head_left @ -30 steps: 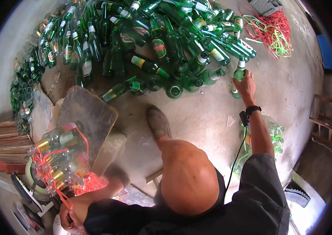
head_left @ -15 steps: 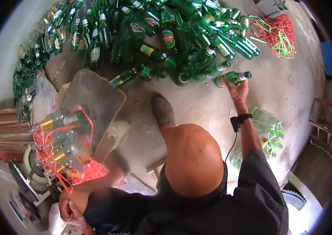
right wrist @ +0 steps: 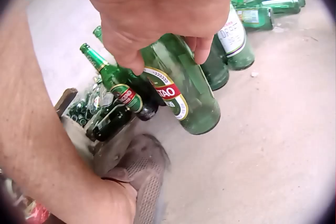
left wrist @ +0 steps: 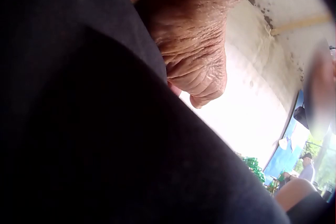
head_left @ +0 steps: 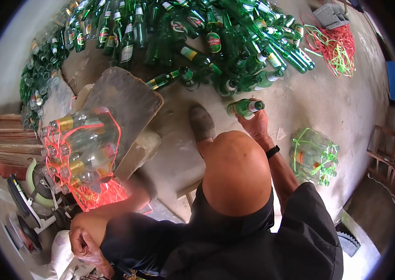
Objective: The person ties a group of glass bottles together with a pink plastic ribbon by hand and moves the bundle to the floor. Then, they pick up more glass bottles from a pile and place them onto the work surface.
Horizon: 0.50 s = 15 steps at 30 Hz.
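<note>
My right hand (head_left: 256,126) grips a green beer bottle (head_left: 241,107) in the head view, just beyond the raised bare knee. The right wrist view shows this bottle (right wrist: 198,109) tilted, base down, over the floor, with a red-banded label; fingers and thumb (right wrist: 126,56) wrap its upper part. Several more green bottles (right wrist: 235,45) stand behind it. My left hand (head_left: 85,249) lies loosely curled on the other leg at lower left, holding nothing. In the left wrist view dark cloth partly hides that hand (left wrist: 194,61).
A large heap of green bottles (head_left: 213,42) spreads across the back. A bundle of clear bottles (head_left: 90,149) tied with red strap sits at left by a dark board (head_left: 122,100). Another bundle (head_left: 316,156), tied in green, lies at right. Red and green strapping (head_left: 339,51) is at back right.
My right hand has brought the bottle from the right edge of the heap back toward the knee, turning it on the way. The left hand has come away from the red strap onto the leg.
</note>
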Tool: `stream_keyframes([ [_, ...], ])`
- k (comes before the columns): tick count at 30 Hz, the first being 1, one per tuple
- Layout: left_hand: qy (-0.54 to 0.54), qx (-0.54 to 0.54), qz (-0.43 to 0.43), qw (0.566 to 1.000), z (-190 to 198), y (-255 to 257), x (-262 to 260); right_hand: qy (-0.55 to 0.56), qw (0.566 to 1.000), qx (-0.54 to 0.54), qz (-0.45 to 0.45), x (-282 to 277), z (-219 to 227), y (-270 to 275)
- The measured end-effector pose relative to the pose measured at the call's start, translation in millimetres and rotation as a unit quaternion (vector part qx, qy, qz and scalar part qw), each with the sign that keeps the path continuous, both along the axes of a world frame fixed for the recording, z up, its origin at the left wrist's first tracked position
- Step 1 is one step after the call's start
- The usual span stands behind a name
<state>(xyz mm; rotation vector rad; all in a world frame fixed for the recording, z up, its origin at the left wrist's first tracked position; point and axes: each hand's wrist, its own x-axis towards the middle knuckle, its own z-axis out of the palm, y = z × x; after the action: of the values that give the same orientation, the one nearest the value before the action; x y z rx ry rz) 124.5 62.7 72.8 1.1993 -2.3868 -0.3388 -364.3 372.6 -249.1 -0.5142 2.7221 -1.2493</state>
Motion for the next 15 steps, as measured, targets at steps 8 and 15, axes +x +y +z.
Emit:
stream_keyframes([
  [8,0.023,-0.044,0.017,0.999,-1,4,10,0.036,0.988,-0.035,0.145,18,19,-57],
  [15,0.030,-0.044,0.025,0.998,0,5,13,0.069,0.980,-0.018,0.186,18,7,-99],
])
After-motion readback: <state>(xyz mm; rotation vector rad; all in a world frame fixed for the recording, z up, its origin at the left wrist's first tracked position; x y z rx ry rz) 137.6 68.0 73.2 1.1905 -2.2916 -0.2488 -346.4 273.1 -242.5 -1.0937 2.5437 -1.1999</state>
